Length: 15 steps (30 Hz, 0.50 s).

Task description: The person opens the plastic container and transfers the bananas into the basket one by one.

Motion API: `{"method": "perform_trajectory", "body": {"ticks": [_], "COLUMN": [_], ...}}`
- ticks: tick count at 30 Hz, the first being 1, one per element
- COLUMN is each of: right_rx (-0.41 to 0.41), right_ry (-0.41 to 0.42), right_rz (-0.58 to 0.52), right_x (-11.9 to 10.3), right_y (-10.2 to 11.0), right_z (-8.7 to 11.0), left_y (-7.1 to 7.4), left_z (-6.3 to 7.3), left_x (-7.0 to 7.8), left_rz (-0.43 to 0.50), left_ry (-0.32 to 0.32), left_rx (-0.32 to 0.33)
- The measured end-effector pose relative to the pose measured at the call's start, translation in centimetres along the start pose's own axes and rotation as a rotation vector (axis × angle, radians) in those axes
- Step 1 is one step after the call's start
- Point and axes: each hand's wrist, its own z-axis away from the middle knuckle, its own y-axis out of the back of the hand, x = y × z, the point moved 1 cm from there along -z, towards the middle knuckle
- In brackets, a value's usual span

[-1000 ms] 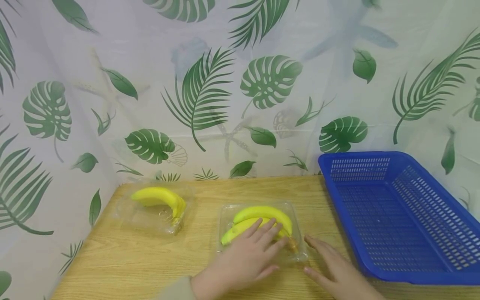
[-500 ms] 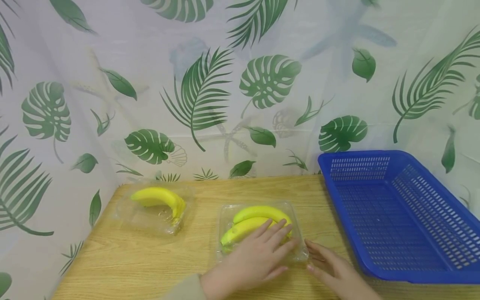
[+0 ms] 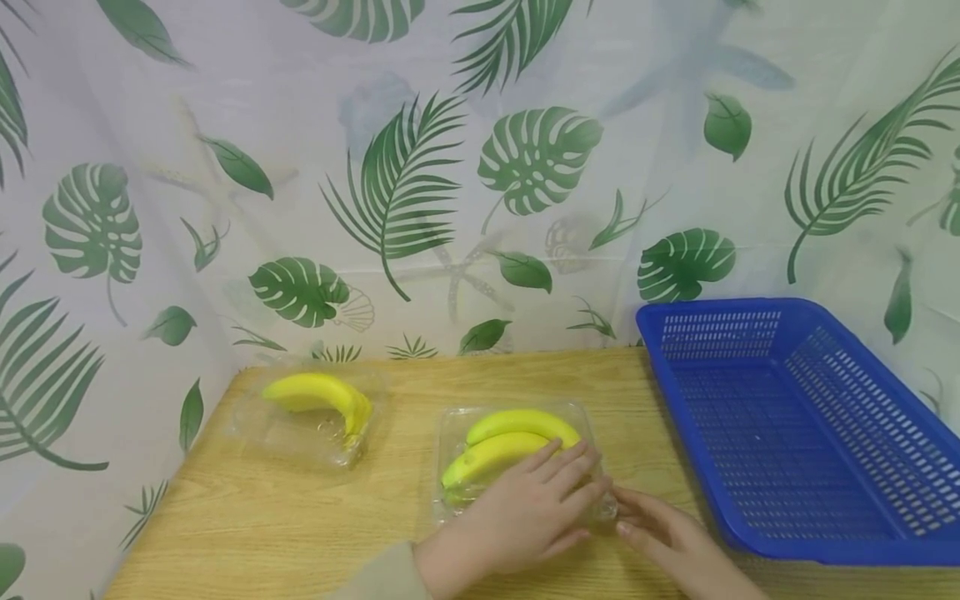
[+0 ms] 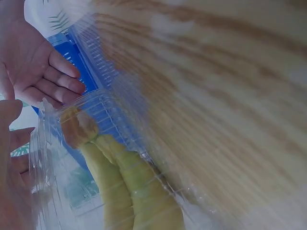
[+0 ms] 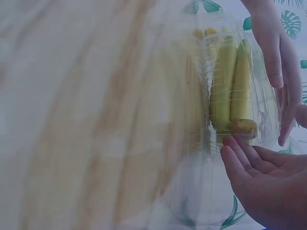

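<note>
From where I stand, the left hand lies palm down with its fingers stretched out over the right end of a clear plastic box; its grip is loose, closed round nothing. The right hand is at the box's near right corner, its fingers extended and only slightly bent. The fingertips seem to touch the plastic, but nothing is pinched, as far as the right wrist view lets me judge.

The box sits on the bench in front of the person, with yellow bananas inside, their brown stem end toward the right hand. I take the step in hand to be pressing down that end of the box and squaring its edge; whether the rim is fastened I cannot tell. To my mind the next move calls for an even push along the rim by the right corner, with no weight put on the fruit.

Farther out, a second box, also clear, stands to the left with a yellow banana bunch in it. A blue basket is on the right, near the right hand. Behind hangs a leaf-printed sheet. I can read no brand, label or writing anywhere; the sheet carries only pictures.
</note>
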Motion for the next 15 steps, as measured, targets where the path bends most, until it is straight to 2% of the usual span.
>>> {"method": "perform_trajectory", "body": {"ticks": [5,7,13,15], "right_rx": [-0.043,-0.07,-0.185,-0.217], "right_ry": [-0.058,-0.086,-0.139,-0.129], "right_rz": [-0.059,-0.115,-0.432,-0.521], "right_x": [0.0,0.01,0.2,0.4], "right_y": [0.23,0.31,0.65,0.73], "right_z": [0.01,-0.01,-0.17,-0.22], "left_y": [-0.19,-0.29,-0.22,-0.16], "left_z": [-0.05,-0.07,-0.19,-0.19], "left_x": [0.01,0.03,0.17,0.23], "left_rz": [-0.007,-0.005,-0.01,-0.02], "left_ry": [-0.006,-0.008,-0.022,-0.028], "left_rx": [0.015,0.024,0.003,-0.012]}}
